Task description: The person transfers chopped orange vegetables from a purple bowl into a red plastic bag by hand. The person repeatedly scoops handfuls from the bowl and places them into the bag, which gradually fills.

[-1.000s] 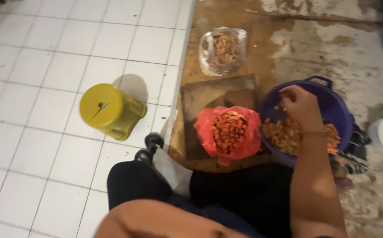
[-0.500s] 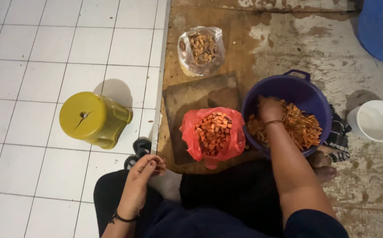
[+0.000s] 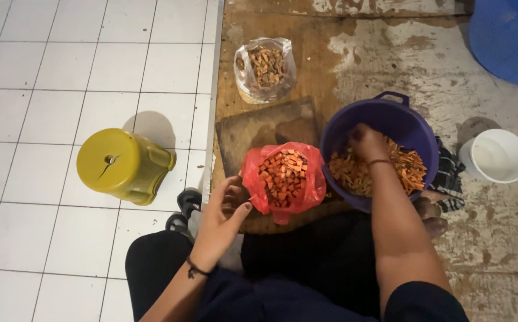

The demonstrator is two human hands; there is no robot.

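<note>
My right hand (image 3: 367, 143) reaches into a purple tub (image 3: 390, 119) and rests on the orange strips (image 3: 411, 168) inside it; whether it grips any is hidden. My left hand (image 3: 223, 209) hovers with spread fingers beside the left edge of a red plastic bag (image 3: 306, 179) full of small orange cubes (image 3: 283, 176), holding nothing. The red bag sits on the near end of a dark wooden cutting board (image 3: 259, 128).
A clear bag of brown peelings (image 3: 266, 67) lies beyond the board. An upturned yellow stool (image 3: 121, 164) stands on the white tiles at left. A white bowl (image 3: 497, 156) and a blue basin (image 3: 509, 36) sit at right. A checked cloth (image 3: 450, 173) lies by the tub.
My left hand has risen from my lap up to the red bag's left edge. My right hand stays in the purple tub. The view has shifted slightly.
</note>
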